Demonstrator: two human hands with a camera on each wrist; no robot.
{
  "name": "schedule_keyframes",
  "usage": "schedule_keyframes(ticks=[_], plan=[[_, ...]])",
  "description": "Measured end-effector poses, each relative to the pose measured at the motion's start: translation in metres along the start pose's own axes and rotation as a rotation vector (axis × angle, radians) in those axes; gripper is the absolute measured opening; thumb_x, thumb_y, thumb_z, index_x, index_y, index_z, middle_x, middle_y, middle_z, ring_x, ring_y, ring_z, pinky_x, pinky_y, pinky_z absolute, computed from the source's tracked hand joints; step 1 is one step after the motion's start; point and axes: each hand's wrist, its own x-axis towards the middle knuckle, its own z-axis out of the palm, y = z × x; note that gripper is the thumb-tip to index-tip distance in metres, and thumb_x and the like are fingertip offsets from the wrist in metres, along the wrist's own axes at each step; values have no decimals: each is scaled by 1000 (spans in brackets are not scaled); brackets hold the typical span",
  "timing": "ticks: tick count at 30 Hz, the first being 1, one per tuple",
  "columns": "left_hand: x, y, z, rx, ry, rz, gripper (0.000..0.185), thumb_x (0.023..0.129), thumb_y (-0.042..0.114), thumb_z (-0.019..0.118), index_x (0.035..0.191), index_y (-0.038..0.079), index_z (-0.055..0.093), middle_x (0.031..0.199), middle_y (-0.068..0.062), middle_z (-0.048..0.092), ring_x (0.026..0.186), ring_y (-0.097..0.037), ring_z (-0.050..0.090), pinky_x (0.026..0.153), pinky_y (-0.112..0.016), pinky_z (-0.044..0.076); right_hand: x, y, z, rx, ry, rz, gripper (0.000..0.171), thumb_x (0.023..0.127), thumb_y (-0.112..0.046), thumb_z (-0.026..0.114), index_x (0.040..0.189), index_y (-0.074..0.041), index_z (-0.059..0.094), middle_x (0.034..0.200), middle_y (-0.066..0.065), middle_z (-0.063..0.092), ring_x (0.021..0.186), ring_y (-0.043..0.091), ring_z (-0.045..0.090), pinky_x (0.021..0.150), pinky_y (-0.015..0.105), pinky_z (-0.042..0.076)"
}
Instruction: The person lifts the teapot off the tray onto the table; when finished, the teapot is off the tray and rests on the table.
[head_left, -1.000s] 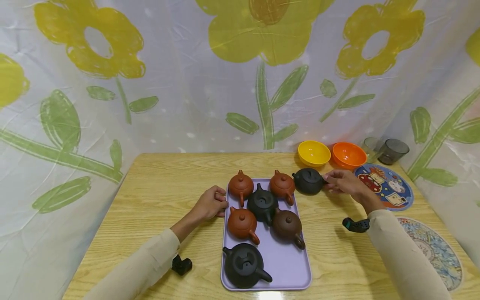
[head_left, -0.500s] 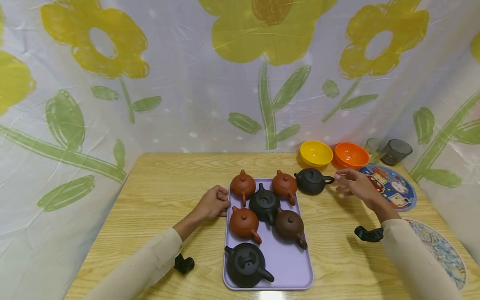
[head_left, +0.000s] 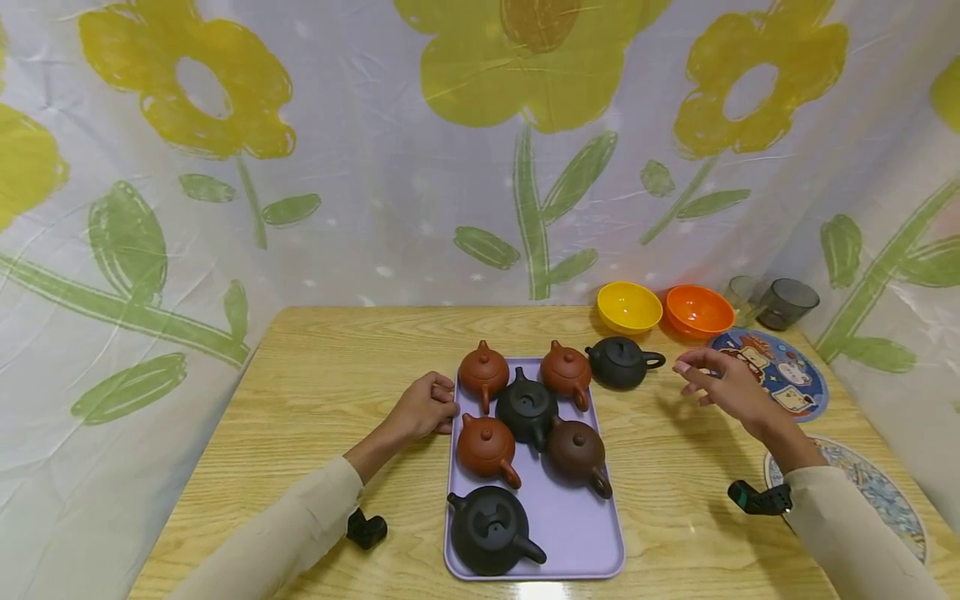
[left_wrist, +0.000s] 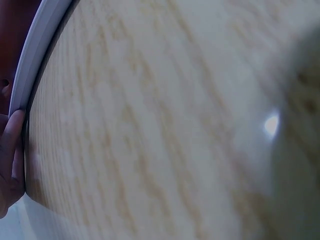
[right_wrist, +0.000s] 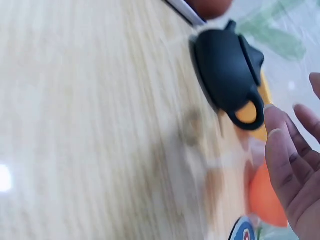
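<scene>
A lilac tray [head_left: 573,542] carries three reddish clay teapots, a dark brown teapot [head_left: 574,451], a black teapot [head_left: 527,407] among them and a larger black teapot [head_left: 489,533] at its near left corner. At the tray's left edge my left hand [head_left: 424,406] grips the rim; the left wrist view shows a fingertip against it. Another black teapot [head_left: 617,363] stands on the wood just outside the tray's far right corner, its handle pointing right. Off that handle hovers my right hand [head_left: 723,385], fingers loosely bent and holding nothing.
Behind the lone black teapot are a yellow bowl [head_left: 628,307] and an orange bowl [head_left: 700,311]. Two glasses, one dark grey [head_left: 787,303], stand at the far right corner. A blue round mat [head_left: 806,367] and a patterned mat [head_left: 892,500] lie along the right side.
My right hand has let go of the black teapot's handle and drawn back to the right. That teapot stays in place, and my left hand remains on the tray's edge.
</scene>
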Motion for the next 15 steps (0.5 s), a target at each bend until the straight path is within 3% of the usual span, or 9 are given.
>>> schedule_keyframes(ticks=[8,15], plan=[[-2,-1,-1,-19,0,11,36,86,-8,63,119,-5,52,96,-14,56,68,-18,61,58,-33,63,-22,-14,24,27,-57,-45,43,103,-36,56,125,1,59,119,24,62,90,29,67,68,34,60],[0,-1,1,-23,-11,14,36,86,-8,63,120,-5,52,96,-14,57,71,-18,61,59,-33,64,-41,-30,47,50,-108,-25,38,102,-31,59,119,2,61,108,23,62,83,30,65,62,29,56]])
